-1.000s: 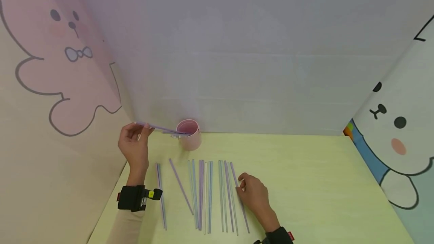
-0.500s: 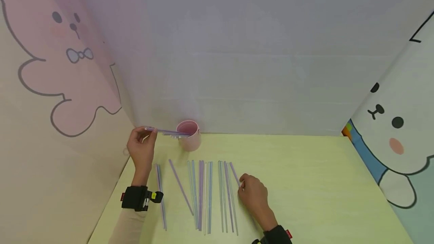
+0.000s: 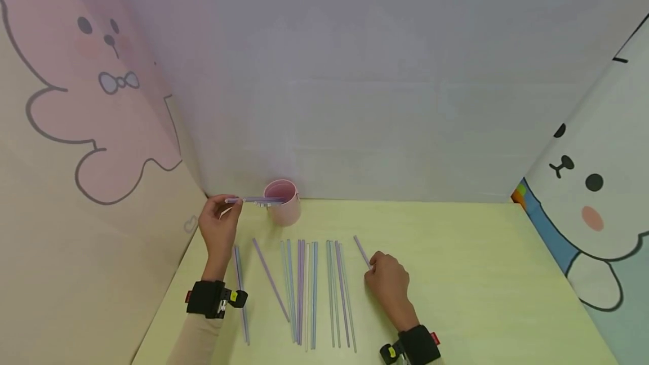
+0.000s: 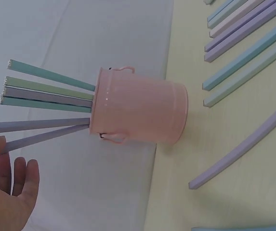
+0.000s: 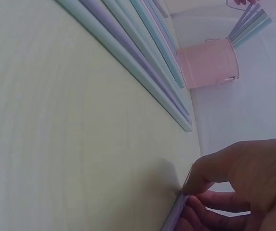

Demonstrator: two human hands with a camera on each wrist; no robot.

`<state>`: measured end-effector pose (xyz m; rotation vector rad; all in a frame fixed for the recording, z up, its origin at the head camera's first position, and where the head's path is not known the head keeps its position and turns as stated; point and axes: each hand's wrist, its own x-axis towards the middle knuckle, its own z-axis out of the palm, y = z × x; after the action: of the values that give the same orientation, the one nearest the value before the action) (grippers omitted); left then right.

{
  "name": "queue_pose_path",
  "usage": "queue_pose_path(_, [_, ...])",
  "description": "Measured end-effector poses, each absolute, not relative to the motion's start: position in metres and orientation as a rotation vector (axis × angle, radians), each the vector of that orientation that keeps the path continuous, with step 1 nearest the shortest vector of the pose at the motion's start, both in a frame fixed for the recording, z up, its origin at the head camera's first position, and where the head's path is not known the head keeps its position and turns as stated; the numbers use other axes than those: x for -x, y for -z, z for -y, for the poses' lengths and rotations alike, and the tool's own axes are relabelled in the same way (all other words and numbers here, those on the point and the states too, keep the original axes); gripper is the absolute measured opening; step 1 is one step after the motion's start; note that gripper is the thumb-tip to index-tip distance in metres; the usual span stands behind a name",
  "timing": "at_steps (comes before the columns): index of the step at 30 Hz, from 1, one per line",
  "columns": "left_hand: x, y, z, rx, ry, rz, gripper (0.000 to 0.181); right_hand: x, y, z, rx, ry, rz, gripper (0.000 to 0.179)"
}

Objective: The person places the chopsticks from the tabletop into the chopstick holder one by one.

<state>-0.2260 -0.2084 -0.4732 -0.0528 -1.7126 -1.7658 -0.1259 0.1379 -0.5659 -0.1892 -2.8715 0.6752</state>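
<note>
My left hand [image 3: 219, 228] pinches a thin purple stick [image 4: 51, 136] between thumb and finger. The stick's other end lies inside the mouth of a small pink bucket [image 3: 285, 216], at the back of the table. Several green and purple sticks [image 4: 51, 73] lean out of that bucket next to it. To the right of the rows, my right hand [image 3: 388, 280] grips another purple stick [image 3: 361, 250]; its upper part sticks out past the fingers, and the rest is hidden under the hand in the head view.
Several pastel sticks [image 3: 301, 292] lie in loose rows on the pale yellow table [image 3: 487, 275]. One purple stick [image 3: 271, 279] lies slanted, and a small group [image 3: 243, 320] lies beside the left forearm. A plain cloth wall [image 3: 365, 100] stands behind the bucket.
My left hand has moved right and slightly down, toward the bucket, with its stick. My right hand has taken hold of the rightmost purple stick and shifted it right, away from the row.
</note>
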Motion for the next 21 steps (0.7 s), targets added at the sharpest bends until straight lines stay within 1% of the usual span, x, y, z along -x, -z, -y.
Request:
queue_pose_path(4, [0.227, 0.483, 0.208, 0.039, 1.792, 1.705, 0.023, 0.133, 0.565, -0.142, 0.232, -0.695, 2.859, 0.013])
queue_pose_path(10, [0.222, 0.488, 0.205, 0.047, 1.830, 1.700, 0.022, 0.140, 0.560, -0.146, 0.279, -0.735, 2.891, 0.005])
queue_pose_path(11, [0.221, 0.488, 0.205, 0.043, 1.837, 1.701, 0.022, 0.141, 0.559, -0.147, 0.283, -0.735, 2.900, 0.006])
queue_pose_path(15, [0.219, 0.489, 0.204, 0.017, 1.845, 1.736, 0.025, 0.145, 0.555, -0.148, 0.296, -0.724, 2.934, 0.014])
queue_pose_path(21, [0.211, 0.497, 0.206, -0.059, 1.919, 1.736, 0.033, 0.147, 0.554, -0.151, 0.286, -0.717, 2.970, 0.006])
